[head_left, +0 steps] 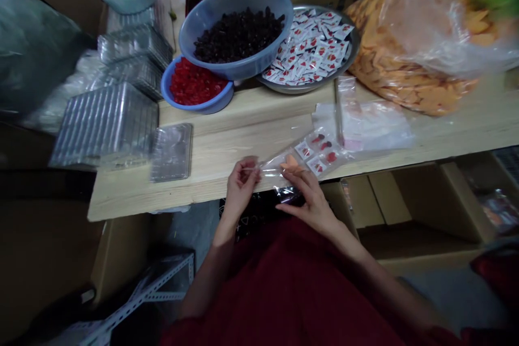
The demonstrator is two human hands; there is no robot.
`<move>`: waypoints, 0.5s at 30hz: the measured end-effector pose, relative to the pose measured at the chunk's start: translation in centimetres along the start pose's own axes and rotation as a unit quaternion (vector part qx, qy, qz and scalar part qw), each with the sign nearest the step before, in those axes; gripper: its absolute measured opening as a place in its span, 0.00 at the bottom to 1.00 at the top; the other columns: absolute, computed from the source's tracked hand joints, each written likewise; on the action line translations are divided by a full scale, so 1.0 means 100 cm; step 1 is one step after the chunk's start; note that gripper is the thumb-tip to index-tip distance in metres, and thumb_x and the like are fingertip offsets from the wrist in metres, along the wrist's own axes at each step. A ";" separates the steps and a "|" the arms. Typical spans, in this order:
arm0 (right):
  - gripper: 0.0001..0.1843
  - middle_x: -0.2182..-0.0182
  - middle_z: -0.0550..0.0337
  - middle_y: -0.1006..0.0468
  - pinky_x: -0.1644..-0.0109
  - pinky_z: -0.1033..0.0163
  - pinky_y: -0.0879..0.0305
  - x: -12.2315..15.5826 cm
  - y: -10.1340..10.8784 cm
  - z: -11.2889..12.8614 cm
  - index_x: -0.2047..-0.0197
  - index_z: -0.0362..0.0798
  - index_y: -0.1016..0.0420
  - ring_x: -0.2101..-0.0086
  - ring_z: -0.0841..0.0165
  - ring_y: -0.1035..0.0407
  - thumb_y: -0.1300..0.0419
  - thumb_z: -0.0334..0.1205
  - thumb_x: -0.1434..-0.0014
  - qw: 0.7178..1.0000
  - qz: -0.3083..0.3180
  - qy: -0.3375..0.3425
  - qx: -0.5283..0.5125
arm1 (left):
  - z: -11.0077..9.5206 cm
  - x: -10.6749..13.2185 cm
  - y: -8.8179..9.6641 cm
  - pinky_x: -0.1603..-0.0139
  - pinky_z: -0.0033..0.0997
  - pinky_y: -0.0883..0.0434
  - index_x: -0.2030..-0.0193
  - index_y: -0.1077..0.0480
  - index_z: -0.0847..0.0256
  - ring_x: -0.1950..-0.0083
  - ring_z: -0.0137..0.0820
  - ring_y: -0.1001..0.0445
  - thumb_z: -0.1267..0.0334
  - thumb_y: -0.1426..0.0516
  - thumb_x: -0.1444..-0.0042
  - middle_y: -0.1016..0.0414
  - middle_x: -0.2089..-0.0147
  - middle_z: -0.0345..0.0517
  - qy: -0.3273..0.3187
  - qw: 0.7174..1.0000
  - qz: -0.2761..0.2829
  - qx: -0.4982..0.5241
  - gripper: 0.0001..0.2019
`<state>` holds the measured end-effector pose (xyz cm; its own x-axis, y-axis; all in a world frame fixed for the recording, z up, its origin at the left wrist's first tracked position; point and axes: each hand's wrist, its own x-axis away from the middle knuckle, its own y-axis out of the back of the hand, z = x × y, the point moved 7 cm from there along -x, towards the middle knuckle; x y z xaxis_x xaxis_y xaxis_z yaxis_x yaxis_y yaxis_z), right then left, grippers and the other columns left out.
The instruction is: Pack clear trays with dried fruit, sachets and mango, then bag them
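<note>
Your pale wooden counter (227, 135) carries everything here. At its far right sits a big plastic bag (430, 27) of orange chips (405, 84), and beside it a steel tray (348, 59) is heaped with white sachets (312, 46) printed in red. A blue basin (235, 59) of dark dried fruit (237, 35) overlaps that tray's rim, and a smaller blue bowl (198, 102) of red candied pieces (194, 84) sits against the basin. Stacked clear plastic trays (107, 124) rise at the left, with a single clear tray (172, 152) lying just beside them. Loose clear bags (365, 127) lie right of your hands (275, 189).

A clear plastic packet (312, 157) stretches along the counter's front edge, showing small sachets and red pieces inside. Your left hand (242, 186) pinches its end, and your right hand (310, 200) pinches it at an orange chip (290, 165).
</note>
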<state>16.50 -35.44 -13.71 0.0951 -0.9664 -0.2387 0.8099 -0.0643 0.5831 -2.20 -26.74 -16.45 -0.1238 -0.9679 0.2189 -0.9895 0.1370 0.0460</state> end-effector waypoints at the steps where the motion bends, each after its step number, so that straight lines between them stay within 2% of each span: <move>1: 0.45 0.36 0.43 0.32 0.33 0.39 0.41 0.001 -0.002 -0.001 0.28 0.53 0.40 0.36 0.48 0.39 0.28 0.52 0.44 0.999 0.003 0.015 0.046 | -0.005 -0.003 0.002 0.59 0.29 0.28 0.48 0.27 0.59 0.61 0.30 0.26 0.55 0.34 0.43 0.23 0.58 0.47 -0.025 0.999 -0.009 -0.033 0.19; 2: 0.49 0.30 0.41 0.40 0.30 0.34 0.49 0.002 -0.007 -0.002 0.26 0.53 0.43 0.31 0.44 0.48 0.27 0.51 0.45 0.996 0.013 0.026 0.088 | -0.008 -0.005 0.000 0.58 0.29 0.28 0.46 0.27 0.59 0.59 0.32 0.26 0.56 0.34 0.44 0.23 0.56 0.49 -0.046 0.997 -0.001 -0.066 0.21; 4: 0.46 0.26 0.44 0.48 0.28 0.30 0.58 0.003 -0.021 -0.010 0.25 0.54 0.46 0.27 0.45 0.58 0.30 0.42 0.41 0.987 0.040 0.042 0.150 | -0.010 -0.009 -0.012 0.57 0.30 0.30 0.45 0.26 0.58 0.58 0.33 0.26 0.58 0.33 0.44 0.22 0.55 0.49 -0.073 0.989 0.044 -0.121 0.20; 6: 0.38 0.26 0.49 0.45 0.26 0.32 0.60 0.004 -0.032 -0.018 0.26 0.56 0.43 0.26 0.51 0.58 0.38 0.32 0.36 0.980 0.057 0.061 0.178 | -0.009 -0.009 -0.025 0.58 0.30 0.32 0.49 0.24 0.58 0.62 0.32 0.26 0.60 0.35 0.43 0.23 0.61 0.46 -0.081 0.982 0.085 -0.148 0.15; 9: 0.29 0.30 0.53 0.36 0.26 0.36 0.53 0.006 -0.033 -0.021 0.31 0.56 0.36 0.28 0.58 0.49 0.46 0.27 0.32 0.978 0.050 0.116 0.164 | -0.005 -0.008 -0.030 0.60 0.29 0.33 0.55 0.24 0.58 0.66 0.30 0.28 0.61 0.37 0.41 0.25 0.68 0.41 -0.062 0.987 0.098 -0.110 0.08; 12: 0.22 0.37 0.55 0.26 0.30 0.39 0.44 0.007 -0.008 -0.001 0.37 0.54 0.30 0.32 0.60 0.39 0.48 0.28 0.30 0.983 0.008 0.153 0.105 | -0.003 -0.008 -0.020 0.60 0.28 0.33 0.55 0.24 0.59 0.65 0.30 0.28 0.60 0.36 0.42 0.24 0.68 0.42 -0.026 0.996 0.084 -0.025 0.10; 15: 0.19 0.41 0.55 0.22 0.35 0.40 0.36 0.005 0.040 0.031 0.42 0.54 0.25 0.39 0.59 0.30 0.49 0.30 0.29 0.991 -0.051 0.125 0.006 | -0.001 -0.012 -0.004 0.59 0.26 0.32 0.53 0.23 0.58 0.64 0.28 0.27 0.57 0.34 0.43 0.23 0.64 0.42 -0.006 0.999 0.044 0.029 0.14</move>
<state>18.05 -36.90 -9.09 0.1545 -0.8627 -0.4816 0.8155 -0.1638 0.5551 -1.67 -25.60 -16.61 -0.2103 -0.9552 0.2082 -0.9775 0.2089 -0.0290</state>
